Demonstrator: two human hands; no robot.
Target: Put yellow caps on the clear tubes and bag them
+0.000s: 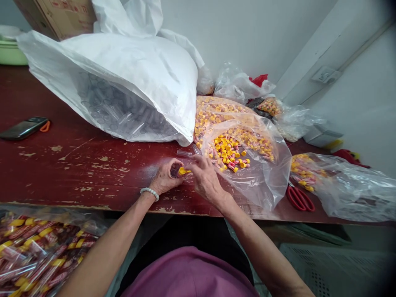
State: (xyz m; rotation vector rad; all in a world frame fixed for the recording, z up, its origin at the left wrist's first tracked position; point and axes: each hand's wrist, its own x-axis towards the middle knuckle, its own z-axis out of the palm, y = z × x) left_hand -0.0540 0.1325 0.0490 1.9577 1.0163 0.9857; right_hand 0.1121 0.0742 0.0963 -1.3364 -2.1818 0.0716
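a: in the head view, what are we doing with our left hand (167,179)?
b: we are curling it around a bundle of clear tubes (174,170), their round ends showing, just above the red counter (108,177).
a: and our right hand (206,178)?
b: we are bringing its bent fingers together at the yellow caps (183,170) by the tube ends; we cannot tell whether they are pinching one or only touching.
a: what is lying close by?
b: a few loose tubes (185,153) are lying just beyond our hands, near the mouth of the white sack (154,62), which is holding many more. to the right, the open plastic bag (258,185) is spilling yellow-capped pieces (227,150).
a: farther out?
b: we are seeing red scissors (300,199) lying right of that bag, partly beside another clear bag (355,189). a phone (24,128) is lying at the far left, and filled tubes with yellow caps (40,251) are heaping up at the lower left.
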